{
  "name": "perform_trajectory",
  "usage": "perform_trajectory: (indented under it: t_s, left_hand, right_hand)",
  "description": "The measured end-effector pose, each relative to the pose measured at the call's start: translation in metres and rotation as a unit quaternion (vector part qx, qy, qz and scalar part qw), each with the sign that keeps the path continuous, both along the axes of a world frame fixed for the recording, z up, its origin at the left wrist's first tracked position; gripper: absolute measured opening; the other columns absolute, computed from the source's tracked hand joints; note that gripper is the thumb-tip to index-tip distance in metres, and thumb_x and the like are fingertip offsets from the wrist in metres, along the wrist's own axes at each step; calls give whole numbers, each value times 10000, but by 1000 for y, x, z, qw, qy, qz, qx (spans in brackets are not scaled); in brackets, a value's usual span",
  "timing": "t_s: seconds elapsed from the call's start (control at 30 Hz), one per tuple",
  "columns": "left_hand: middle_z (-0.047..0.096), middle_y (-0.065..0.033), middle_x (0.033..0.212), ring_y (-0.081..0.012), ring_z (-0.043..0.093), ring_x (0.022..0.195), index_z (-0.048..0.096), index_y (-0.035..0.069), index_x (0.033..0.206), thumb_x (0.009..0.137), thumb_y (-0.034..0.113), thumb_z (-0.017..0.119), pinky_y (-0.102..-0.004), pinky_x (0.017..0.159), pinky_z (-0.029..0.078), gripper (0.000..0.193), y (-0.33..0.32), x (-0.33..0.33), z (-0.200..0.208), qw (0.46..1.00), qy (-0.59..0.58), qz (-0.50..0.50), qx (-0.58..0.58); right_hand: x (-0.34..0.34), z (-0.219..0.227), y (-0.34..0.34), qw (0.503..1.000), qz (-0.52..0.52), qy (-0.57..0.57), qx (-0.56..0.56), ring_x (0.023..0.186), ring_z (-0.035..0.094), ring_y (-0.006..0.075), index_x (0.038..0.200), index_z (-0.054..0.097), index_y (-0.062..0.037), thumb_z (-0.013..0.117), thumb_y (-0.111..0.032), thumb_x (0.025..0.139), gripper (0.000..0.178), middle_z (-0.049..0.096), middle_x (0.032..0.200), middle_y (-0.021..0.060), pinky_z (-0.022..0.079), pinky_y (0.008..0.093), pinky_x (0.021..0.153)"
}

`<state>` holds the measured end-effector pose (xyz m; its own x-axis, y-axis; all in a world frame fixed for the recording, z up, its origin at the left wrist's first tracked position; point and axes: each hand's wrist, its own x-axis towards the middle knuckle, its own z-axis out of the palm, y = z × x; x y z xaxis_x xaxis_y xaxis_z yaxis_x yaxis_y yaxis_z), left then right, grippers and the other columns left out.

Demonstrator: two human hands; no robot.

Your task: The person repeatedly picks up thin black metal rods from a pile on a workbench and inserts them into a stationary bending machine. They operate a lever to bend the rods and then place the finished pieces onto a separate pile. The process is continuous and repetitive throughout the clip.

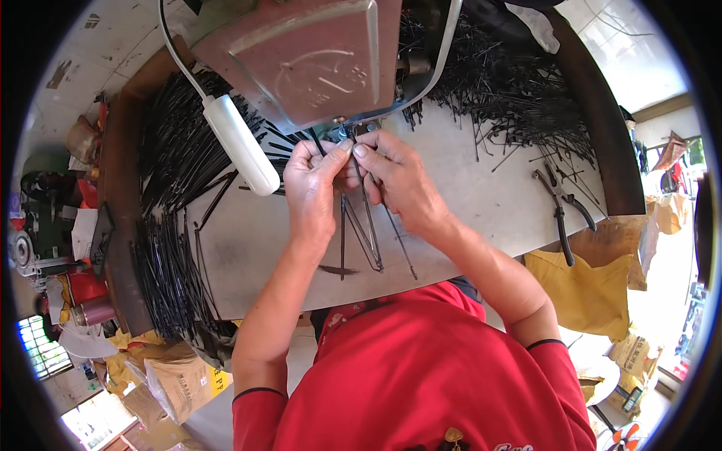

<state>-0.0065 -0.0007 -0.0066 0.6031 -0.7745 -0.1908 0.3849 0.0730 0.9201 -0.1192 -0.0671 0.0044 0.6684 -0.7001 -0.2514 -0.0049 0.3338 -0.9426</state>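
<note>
My left hand (310, 184) and my right hand (406, 177) meet at the middle of the metal table, right under the head of a machine (312, 64). The fingers of both are closed in a pinch on thin black rods (368, 218). The rods run up between the thumbs toward small metal parts (347, 129) at the machine's lower end. Their lower ends fan out over the table toward me. My fingers hide just where the rods are gripped.
A white lamp (241, 146) hangs beside my left hand. Bundles of black rods (169, 270) lie at the left, and a tangled heap of them (511, 83) at the far right. Pliers (560, 203) lie near the table's right edge. A raised brown rim (120, 173) borders the table (481, 218).
</note>
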Motion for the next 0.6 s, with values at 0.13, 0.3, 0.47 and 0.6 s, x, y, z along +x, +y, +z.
perform_trajectory:
  t_s: [0.13,0.3,0.47,0.6]
  left_hand:
    - [591,-33,653,-91,544,487,464,90,790,829,85,689,-219,458,438,228,-2,6,2,1000,11,-13,14]
    - [592,-44,667,-105,545,507,477,76,809,826,84,690,-227,485,451,213,-1,4,6,1000,7,-5,20]
    - [594,-57,680,-128,555,526,486,64,826,820,87,685,-244,505,462,201,8,0,17,999,-10,-20,26]
    - [604,-64,703,-143,589,571,494,65,831,826,119,681,-252,519,447,195,29,-3,34,995,-54,-46,72]
  right_hand:
    - [-1,3,-4,999,15,-14,35,458,453,68,982,563,-16,479,-163,945,174,578,693,40,296,217,359]
    - [-1,6,0,999,8,-30,34,464,454,73,977,563,-15,475,-162,945,174,582,699,43,300,217,363]
    - [-8,15,4,999,26,-26,25,476,465,71,967,565,-18,490,-177,938,179,587,712,36,308,218,368]
    - [-18,17,14,999,47,-16,13,454,468,84,958,569,-23,502,-182,932,174,567,653,31,333,242,374]
